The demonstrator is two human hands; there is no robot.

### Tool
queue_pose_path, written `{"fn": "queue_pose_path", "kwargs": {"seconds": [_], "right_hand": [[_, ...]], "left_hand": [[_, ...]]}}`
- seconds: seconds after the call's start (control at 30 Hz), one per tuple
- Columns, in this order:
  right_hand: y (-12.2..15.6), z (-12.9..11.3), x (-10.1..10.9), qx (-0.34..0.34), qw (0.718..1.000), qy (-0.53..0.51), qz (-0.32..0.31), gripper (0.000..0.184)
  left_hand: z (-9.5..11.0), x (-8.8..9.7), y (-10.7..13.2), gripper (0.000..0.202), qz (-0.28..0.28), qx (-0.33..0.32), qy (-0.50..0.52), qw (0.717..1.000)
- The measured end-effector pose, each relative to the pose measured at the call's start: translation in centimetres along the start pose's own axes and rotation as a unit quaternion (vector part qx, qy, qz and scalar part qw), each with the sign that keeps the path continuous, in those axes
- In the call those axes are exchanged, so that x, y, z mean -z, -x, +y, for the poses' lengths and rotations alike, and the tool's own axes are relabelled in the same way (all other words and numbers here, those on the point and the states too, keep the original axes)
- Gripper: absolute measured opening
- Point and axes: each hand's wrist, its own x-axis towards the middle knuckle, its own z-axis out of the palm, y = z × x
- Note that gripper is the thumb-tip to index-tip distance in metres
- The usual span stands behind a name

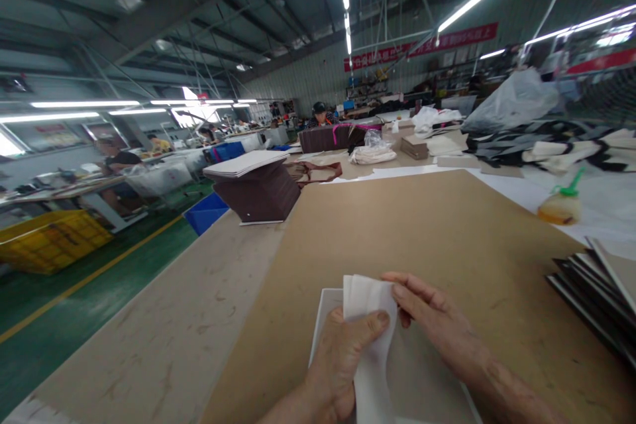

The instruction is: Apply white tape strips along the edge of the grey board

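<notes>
Left hand is pinching a folded white paper strip against a white card, right hand gripping its edge, on brown kraft board near the tabletop's front edge; a squeeze bottle is holding yellowish liquid at right.

The left hand and right hand grip a soft, matt white paper sheet above a smooth white card. Under the grip lies matt, slightly rough brown kraft board. Right of the grip sit smooth dark boards, and farther out stands a translucent plastic bottle.
</notes>
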Motion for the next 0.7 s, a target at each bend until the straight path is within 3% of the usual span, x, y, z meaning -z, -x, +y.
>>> {"fn": "queue_pose_path", "kwargs": {"seconds": [0.17, 0.4, 0.63, 0.7], "right_hand": [[-0.1, -0.1, 0.1, 0.002, 1.000, -0.025, -0.013, 0.040], [-0.2, 0.9, 0.6, 0.010, 1.000, -0.017, -0.002, 0.040], [0.0, 1.0, 0.1, -0.038, 0.991, -0.125, -0.031, 0.034], [0.0, 1.3, 0.0, -0.062, 0.983, -0.167, -0.046, 0.035]], "left_hand": [[0.1, -0.3, -0.2, 0.032, -0.001, -0.019, 0.027, 0.999], [-0.1, -0.3, 0.0, 0.038, -0.003, 0.035, 0.023, 0.999], [0.3, -0.5, -0.1, 0.034, 0.007, 0.000, 0.035, 0.999], [0.0, -0.6, -0.2, 0.034, 0.007, 0.018, 0.018, 1.000]]}}
